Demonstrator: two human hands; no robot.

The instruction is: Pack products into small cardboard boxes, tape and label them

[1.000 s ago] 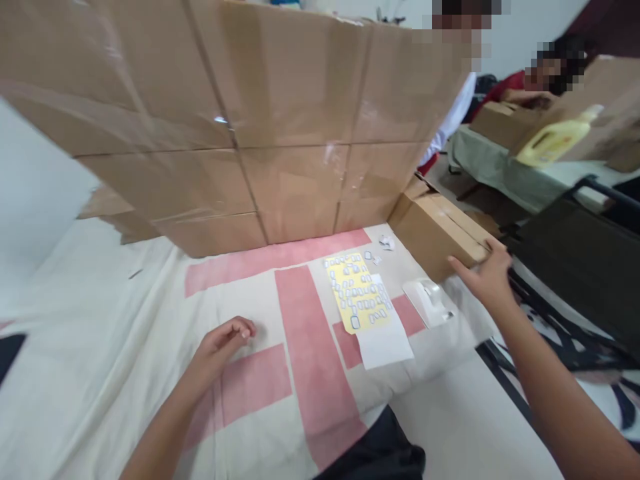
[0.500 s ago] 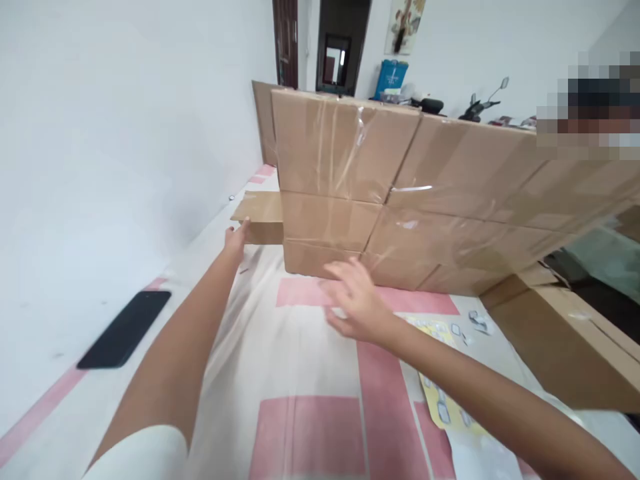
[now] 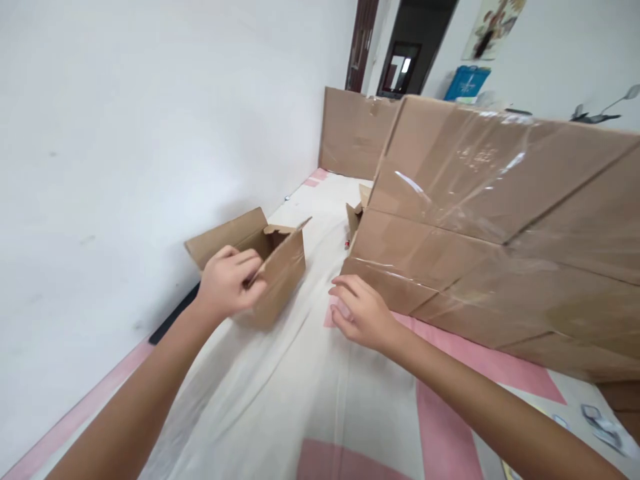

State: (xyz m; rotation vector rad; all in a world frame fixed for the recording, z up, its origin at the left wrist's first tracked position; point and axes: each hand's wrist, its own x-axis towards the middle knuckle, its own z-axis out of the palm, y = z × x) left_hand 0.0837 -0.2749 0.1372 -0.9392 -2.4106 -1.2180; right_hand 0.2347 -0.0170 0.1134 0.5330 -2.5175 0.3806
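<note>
My left hand (image 3: pixel 231 280) is closed on the near edge of a small cardboard box (image 3: pixel 283 273), whose flaps stand up and whose top is open. The box sits tilted on the white and pink cloth, close to the wall. My right hand (image 3: pixel 360 310) is held with curled fingers apart and nothing between them. It hovers just in front of the lower left corner of a large cardboard panel (image 3: pixel 440 247), which is creased and covered in clear tape. Whether its fingertips touch the panel I cannot tell.
A dark phone (image 3: pixel 175 313) lies by the wall, partly behind the small box. Another cardboard panel (image 3: pixel 355 133) stands farther back. Part of another open box (image 3: pixel 354 219) shows behind the large panel's left edge. Small clear-plastic pieces (image 3: pixel 603 423) lie at the right.
My left hand has pulled the small box out from behind the large panel, toward me and the wall. The view has swung left. My right hand stays near the panel's base.
</note>
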